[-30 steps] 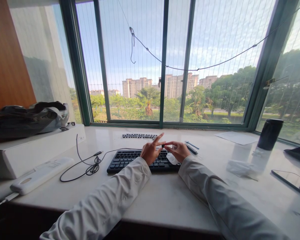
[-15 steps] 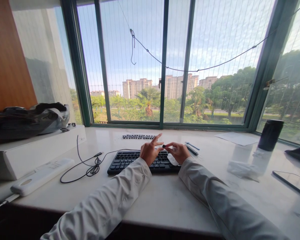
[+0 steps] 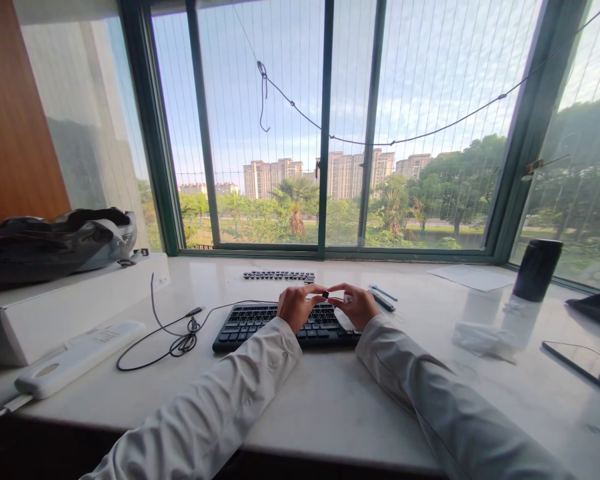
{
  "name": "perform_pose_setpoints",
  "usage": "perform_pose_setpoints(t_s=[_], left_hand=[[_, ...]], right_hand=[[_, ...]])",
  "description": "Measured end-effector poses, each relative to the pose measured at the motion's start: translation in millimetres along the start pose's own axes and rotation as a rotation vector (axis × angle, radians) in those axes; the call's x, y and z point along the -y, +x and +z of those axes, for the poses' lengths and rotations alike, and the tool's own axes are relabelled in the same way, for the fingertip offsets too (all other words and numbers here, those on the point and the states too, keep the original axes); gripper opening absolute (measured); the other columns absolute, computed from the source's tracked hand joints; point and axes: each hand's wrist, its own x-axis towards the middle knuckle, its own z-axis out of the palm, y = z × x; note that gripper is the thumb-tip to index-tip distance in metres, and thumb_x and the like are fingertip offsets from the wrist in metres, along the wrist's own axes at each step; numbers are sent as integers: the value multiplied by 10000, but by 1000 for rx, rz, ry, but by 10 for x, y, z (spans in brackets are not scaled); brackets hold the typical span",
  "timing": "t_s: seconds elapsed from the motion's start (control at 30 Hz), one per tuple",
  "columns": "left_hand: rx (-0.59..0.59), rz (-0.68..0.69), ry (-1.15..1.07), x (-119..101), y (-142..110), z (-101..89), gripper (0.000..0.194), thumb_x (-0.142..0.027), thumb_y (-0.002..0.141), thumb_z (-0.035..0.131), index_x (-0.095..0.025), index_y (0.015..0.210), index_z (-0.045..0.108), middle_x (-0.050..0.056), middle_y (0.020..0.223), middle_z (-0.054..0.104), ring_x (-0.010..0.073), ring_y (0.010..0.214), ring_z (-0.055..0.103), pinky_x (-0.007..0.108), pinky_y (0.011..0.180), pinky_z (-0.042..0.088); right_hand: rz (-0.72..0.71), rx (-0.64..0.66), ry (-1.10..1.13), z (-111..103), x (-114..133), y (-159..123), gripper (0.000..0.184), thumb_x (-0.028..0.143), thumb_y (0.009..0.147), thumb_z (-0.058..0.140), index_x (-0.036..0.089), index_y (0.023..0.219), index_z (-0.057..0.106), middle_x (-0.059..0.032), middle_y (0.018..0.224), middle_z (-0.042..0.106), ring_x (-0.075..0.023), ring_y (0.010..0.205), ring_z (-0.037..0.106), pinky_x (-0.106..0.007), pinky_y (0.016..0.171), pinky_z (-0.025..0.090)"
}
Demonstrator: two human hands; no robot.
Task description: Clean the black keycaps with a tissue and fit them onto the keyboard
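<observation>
A small black keycap (image 3: pixel 325 294) is pinched between the fingertips of both hands, above the black keyboard (image 3: pixel 245 325). My left hand (image 3: pixel 295 307) closes on its left side with thumb and forefinger. From the other side, my right hand (image 3: pixel 357 307) grips it with thumb and forefinger. A white tissue (image 3: pixel 345 321) hangs beneath the right hand, over the right part of the keyboard; how it is held is hidden. Behind the hands lies a row of loose keycaps (image 3: pixel 279 275) on the white tabletop.
A coiled black cable (image 3: pixel 184 341) and white power strip (image 3: pixel 80 359) lie left, before a white box (image 3: pixel 80 300) bearing a dark bag-like item. Right are slim tools (image 3: pixel 383 300), crumpled plastic (image 3: pixel 485 339), paper (image 3: pixel 473 277), a black cylinder (image 3: pixel 537 270) and a phone (image 3: pixel 583 367).
My left fingers, spread apart before, have come together onto the keycap. The right hand still holds it. The view has shifted slightly.
</observation>
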Motion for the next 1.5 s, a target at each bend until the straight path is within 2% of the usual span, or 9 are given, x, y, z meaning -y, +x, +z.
perform_pose_setpoints(t_s=[0.17, 0.43, 0.7, 0.87, 1.0, 1.07, 1.17, 1.23, 1.5], left_hand=[[4, -3, -41, 6, 10, 3, 177, -299, 790, 678, -326, 958, 725, -61, 906, 742, 162, 860, 681, 244, 769, 480], [25, -20, -138, 50, 20, 33, 158, -306, 764, 703, -290, 921, 708, -39, 878, 745, 164, 898, 685, 255, 801, 498], [93, 35, -77, 147, 93, -25, 175, -334, 717, 741, -291, 886, 735, -41, 857, 744, 159, 858, 679, 255, 774, 483], [134, 37, -83, 150, 116, -56, 193, -316, 721, 737, -271, 909, 738, -16, 873, 747, 165, 835, 676, 259, 741, 484], [93, -18, -177, 114, 109, -33, 178, -312, 740, 720, -241, 903, 732, 0, 818, 744, 172, 830, 681, 259, 730, 495], [97, -75, -261, 104, 105, -10, 169, -332, 750, 708, -224, 877, 735, 6, 814, 740, 152, 715, 675, 243, 643, 498], [204, -216, -406, 108, 106, 18, 219, -365, 782, 668, -194, 903, 733, 27, 891, 732, 62, 412, 523, 207, 405, 400], [275, -282, -513, 110, 113, 23, 280, -379, 799, 649, -178, 984, 710, 51, 957, 721, 18, 332, 416, 192, 333, 327], [382, -403, -864, 121, 133, 59, 582, -377, 713, 750, -147, 1203, 535, 117, 1022, 698, 3, 389, 429, 159, 359, 327]], right_hand=[[4, 3, -128, -18, 1, -6, 314, 523, 809, 574, 296, 977, 712, 42, 556, 556, -124, 550, 499, -237, 583, 341], [-70, 10, -307, -38, 12, -16, 372, 557, 884, 452, 329, 1055, 690, 11, 601, 642, -174, 627, 568, -289, 712, 380], [-106, 74, -335, -54, 47, -31, 392, 549, 912, 402, 330, 1089, 675, 5, 677, 696, -146, 635, 591, -283, 776, 365], [-71, 68, -347, -43, 66, -33, 381, 559, 893, 436, 320, 1042, 692, -1, 658, 689, -156, 635, 575, -275, 747, 361], [-12, 29, -327, -30, 77, -32, 369, 565, 873, 467, 305, 974, 708, -1, 623, 663, -165, 633, 561, -273, 714, 358], [21, 13, -311, -26, 75, -33, 375, 578, 858, 480, 295, 940, 711, -2, 615, 650, -170, 635, 556, -273, 694, 356], [28, 8, -296, -26, 68, -36, 374, 585, 847, 489, 283, 889, 706, 0, 592, 624, -175, 642, 553, -270, 672, 350], [25, -1, -294, -27, 65, -38, 360, 580, 844, 498, 279, 861, 695, 9, 568, 602, -168, 623, 545, -271, 681, 349], [24, 10, -295, -36, 100, -58, 340, 584, 781, 577, 304, 949, 670, 1, 715, 653, -189, 698, 558, -275, 647, 352]])
